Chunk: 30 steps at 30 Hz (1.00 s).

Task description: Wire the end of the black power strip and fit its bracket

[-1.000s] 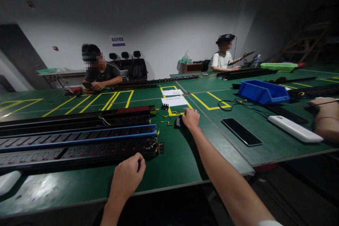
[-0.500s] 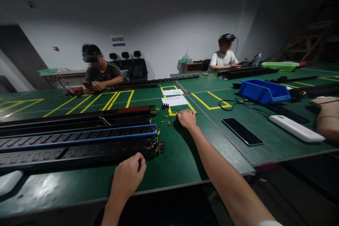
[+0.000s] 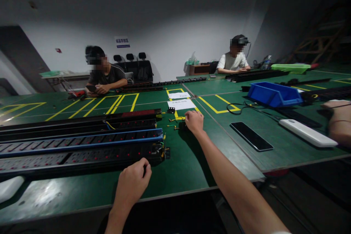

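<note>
My left hand [image 3: 134, 180] rests at the table's front edge, fingers curled into a loose fist, with nothing seen in it. Just beyond it lie long black power strips [image 3: 109, 154] with red dots along their faces, one trimmed in blue. My right hand [image 3: 195, 121] is farther out, past the ends of the strips. Its fingers curl downward and their tips are hidden. Against its left side sits a small black part [image 3: 182, 125], beside short yellow-green wires [image 3: 172, 127]. Whether the fingers grip anything is hidden. A small black toothed piece [image 3: 171, 110] lies behind the wires.
On the right are a phone [image 3: 251, 136], a white power bank [image 3: 307, 132] with a black cable, and a blue bin [image 3: 275, 94]. Another person's arm [image 3: 340, 122] rests at the right edge. Paper labels [image 3: 181, 104] lie within yellow tape. Two people sit across the table.
My right hand has shifted slightly to the right and up, and the small black part now shows beside it. My left hand has not moved. The person at the far right has leaned slightly right.
</note>
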Motion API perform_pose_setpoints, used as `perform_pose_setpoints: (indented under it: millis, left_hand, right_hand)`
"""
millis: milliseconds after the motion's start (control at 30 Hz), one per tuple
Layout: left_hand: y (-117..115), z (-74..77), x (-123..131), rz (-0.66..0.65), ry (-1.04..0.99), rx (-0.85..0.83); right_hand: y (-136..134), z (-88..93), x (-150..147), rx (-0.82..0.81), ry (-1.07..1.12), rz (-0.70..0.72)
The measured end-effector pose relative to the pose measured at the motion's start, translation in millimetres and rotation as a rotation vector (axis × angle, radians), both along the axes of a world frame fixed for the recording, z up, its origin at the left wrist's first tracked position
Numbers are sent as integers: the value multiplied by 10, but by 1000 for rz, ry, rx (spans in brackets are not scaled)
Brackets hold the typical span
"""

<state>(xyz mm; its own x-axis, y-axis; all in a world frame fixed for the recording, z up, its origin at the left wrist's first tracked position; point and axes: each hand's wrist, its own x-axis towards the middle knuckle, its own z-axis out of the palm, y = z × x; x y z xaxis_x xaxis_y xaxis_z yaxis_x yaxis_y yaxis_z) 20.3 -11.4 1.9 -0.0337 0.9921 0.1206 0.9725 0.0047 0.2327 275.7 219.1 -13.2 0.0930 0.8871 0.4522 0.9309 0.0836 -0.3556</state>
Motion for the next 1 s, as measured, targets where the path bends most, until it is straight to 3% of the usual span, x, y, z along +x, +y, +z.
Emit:
perform_pose_setpoints:
  millis: [167,400,633,1000]
  left_hand:
    - [-7,4,-1,-1,-17,-2]
    - [-2,-14,-12,-4,-19,8]
    - [-6,-19,-13,-9,-25,14]
    - [0,-28,-9,4,-16,20]
  right_hand:
    - [-39,4,-47,-58,-55,6]
    - [-69,-28,-98,-164,-138,192]
    - [-98,-1,-122,-148,-177,117]
    - [-99,104,-228,-259,-90,9]
